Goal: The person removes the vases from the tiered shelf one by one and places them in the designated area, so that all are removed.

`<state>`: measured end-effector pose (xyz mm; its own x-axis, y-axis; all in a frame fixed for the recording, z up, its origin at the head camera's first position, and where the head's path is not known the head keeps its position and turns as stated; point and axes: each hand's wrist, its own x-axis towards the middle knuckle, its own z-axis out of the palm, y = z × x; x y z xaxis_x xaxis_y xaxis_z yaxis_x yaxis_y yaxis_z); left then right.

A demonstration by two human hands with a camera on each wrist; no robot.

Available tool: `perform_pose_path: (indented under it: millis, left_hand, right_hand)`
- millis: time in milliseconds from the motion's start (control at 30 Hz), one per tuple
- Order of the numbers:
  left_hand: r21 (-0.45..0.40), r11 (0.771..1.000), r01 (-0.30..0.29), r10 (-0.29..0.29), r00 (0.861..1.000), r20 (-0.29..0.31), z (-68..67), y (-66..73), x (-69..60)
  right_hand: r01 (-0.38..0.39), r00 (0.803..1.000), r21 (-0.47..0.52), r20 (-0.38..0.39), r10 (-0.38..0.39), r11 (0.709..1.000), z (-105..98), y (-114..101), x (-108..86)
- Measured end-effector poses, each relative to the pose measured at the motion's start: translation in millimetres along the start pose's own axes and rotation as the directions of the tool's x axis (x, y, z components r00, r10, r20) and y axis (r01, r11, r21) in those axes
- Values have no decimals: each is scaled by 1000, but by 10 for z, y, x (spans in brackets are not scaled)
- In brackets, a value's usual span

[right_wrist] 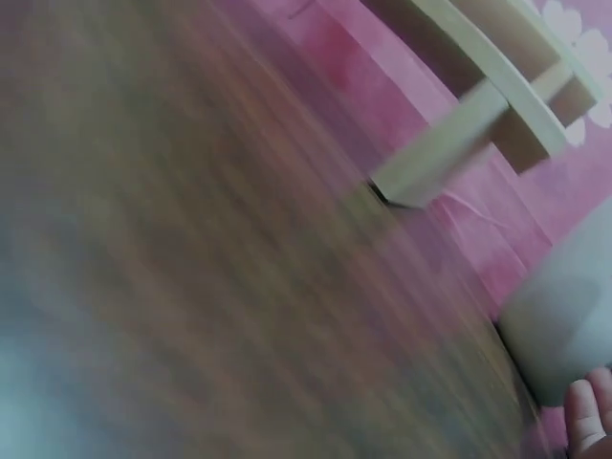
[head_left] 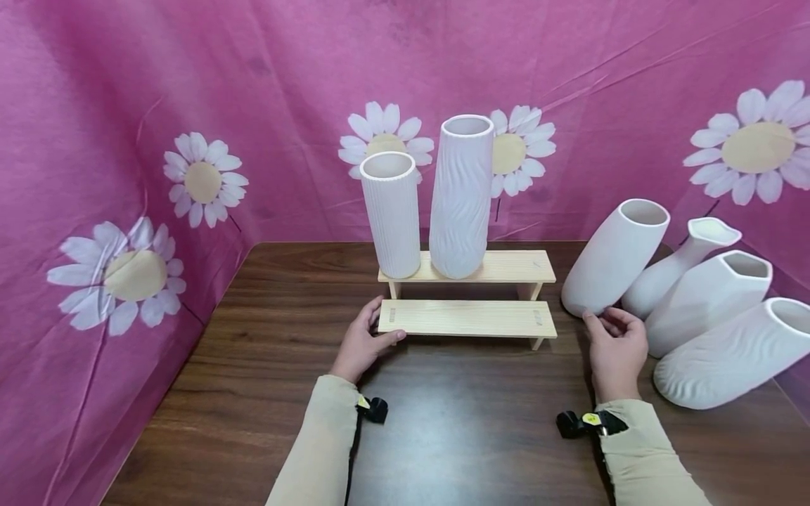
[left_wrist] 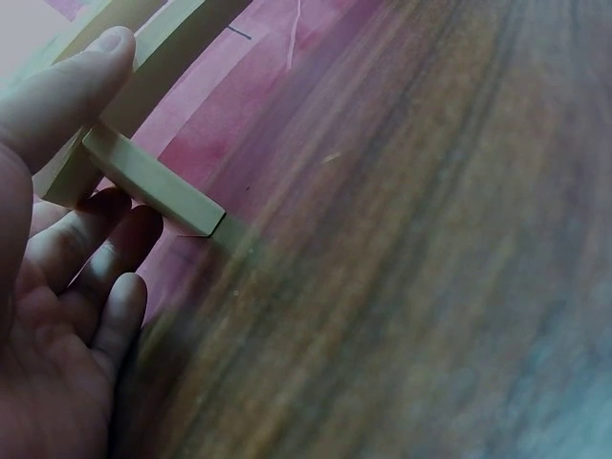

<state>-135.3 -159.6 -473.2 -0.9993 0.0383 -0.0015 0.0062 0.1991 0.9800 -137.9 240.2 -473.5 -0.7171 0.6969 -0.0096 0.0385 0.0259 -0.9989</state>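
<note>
A two-step wooden stand [head_left: 468,318] bears a ribbed white vase [head_left: 392,218] and a taller, wavy white vase [head_left: 460,204] on its upper step. My left hand [head_left: 359,346] grips the left end of the lower step; in the left wrist view the thumb of that hand [left_wrist: 57,335] lies over the stand's edge [left_wrist: 177,48], fingers beside its leg. At the right, my right hand [head_left: 616,357] is loosely curled by the base of a smooth white vase [head_left: 614,256]. The right wrist view has its fingertips [right_wrist: 585,413] by that vase [right_wrist: 564,306]; contact is unclear.
Right of the smooth vase stand a narrow-necked vase [head_left: 671,274], an angular-mouthed vase [head_left: 705,302] and a leaning textured vase [head_left: 728,362], close together. A pink cloth with daisies [head_left: 304,176] hangs behind the brown wooden table [head_left: 253,407].
</note>
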Motion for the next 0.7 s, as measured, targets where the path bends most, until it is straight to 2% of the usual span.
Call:
perform_pose_path:
  millis: [100, 167, 233, 400, 567, 700]
  left_hand:
    - [0, 1000, 9, -9, 1000, -5, -2, -6, 2]
    - [-6, 1000, 5, -5, 1000, -7, 3, -62, 22]
    - [-7, 1000, 1, -1, 1000, -4, 8, -64, 23]
    - [-14, 1000, -6, 6, 1000, 0, 12, -65, 32]
    - [-11, 1000, 0, 0, 1000, 6, 11, -61, 37]
    - [-8, 1000, -3, 3, 1000, 9, 13, -50, 32]
  right_hand:
    - [96, 995, 109, -25, -94, 989, 30, -7, -48]
    - [136, 991, 199, -28, -133, 970, 44, -32, -69]
    - [166, 986, 247, -22, -166, 955, 49, -67, -78]
    - [213, 975, 254, 7, -222, 944, 44, -162, -103]
    - [199, 976, 259, 36, -215, 945, 40, -261, -148]
    - [195, 972, 308, 66, -225, 931, 42, -391, -205]
